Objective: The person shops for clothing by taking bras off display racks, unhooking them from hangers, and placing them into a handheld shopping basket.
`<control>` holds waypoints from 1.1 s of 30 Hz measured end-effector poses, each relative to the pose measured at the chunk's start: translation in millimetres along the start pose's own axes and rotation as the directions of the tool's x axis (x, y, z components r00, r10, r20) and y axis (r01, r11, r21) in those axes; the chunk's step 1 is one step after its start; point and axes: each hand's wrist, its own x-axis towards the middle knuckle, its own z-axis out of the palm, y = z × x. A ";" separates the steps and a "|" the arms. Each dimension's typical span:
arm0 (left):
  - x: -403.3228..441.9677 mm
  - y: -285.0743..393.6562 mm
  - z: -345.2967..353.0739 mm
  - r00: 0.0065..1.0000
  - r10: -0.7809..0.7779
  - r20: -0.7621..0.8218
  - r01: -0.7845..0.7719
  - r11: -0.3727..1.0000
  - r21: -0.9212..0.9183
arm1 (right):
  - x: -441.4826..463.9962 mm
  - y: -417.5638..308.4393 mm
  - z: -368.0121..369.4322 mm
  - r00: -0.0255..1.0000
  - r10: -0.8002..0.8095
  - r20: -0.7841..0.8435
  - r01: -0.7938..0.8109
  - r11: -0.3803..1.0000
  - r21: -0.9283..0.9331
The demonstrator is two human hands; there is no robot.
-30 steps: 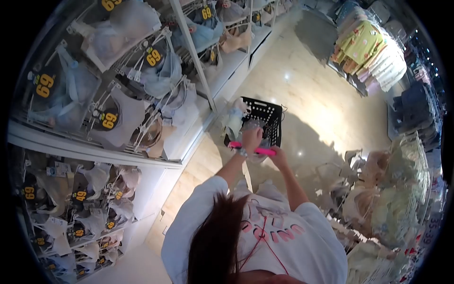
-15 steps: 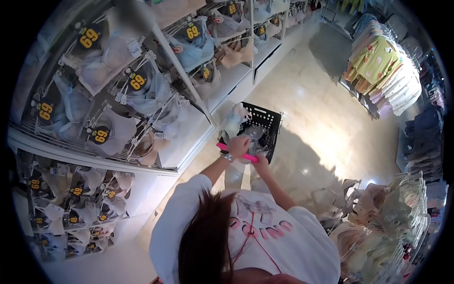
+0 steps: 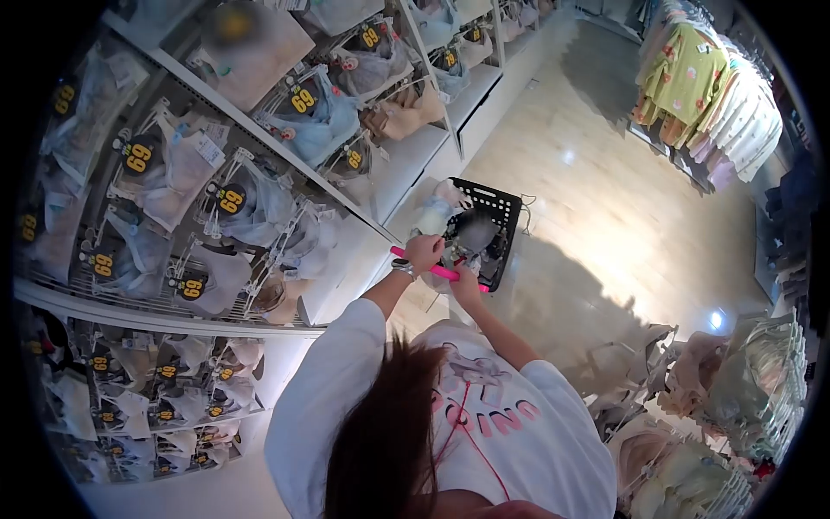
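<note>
My left hand [image 3: 424, 253] is closed round the pink handle [image 3: 443, 272] of a black basket, with a watch on its wrist. Close beside it on the right, my right hand [image 3: 467, 284] grips the same handle. In front of both hands is the black perforated basket [image 3: 495, 201]. Pale garments [image 3: 439, 206] hang over its left side, and a dark grey item [image 3: 475, 232] lies inside, its details blurred.
Shelves of bras [image 3: 229, 201] with yellow-numbered black tags line the left. Racks of pale bras [image 3: 752, 381] stand at the lower right. A rack of yellow and white clothes [image 3: 687, 73] is at the upper right. Tiled floor [image 3: 579, 203] runs between them.
The view has shifted, and more of the left shelving shows. My left hand has moved left along the handle, away from the basket's middle. Both hands still hold the handle.
</note>
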 end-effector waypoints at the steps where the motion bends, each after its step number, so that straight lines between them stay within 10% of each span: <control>1: 5.2 3.1 3.5 1.000 0.017 0.014 -0.017 1.000 -0.003 | 0.2 0.3 -4.7 1.000 -0.011 -0.027 0.011 1.000 -0.009; 33: 127.7 -24.1 16.8 0.965 0.049 0.258 -0.066 0.996 0.059 | 85.5 0.9 -25.5 0.963 -0.098 0.250 0.125 0.988 -0.094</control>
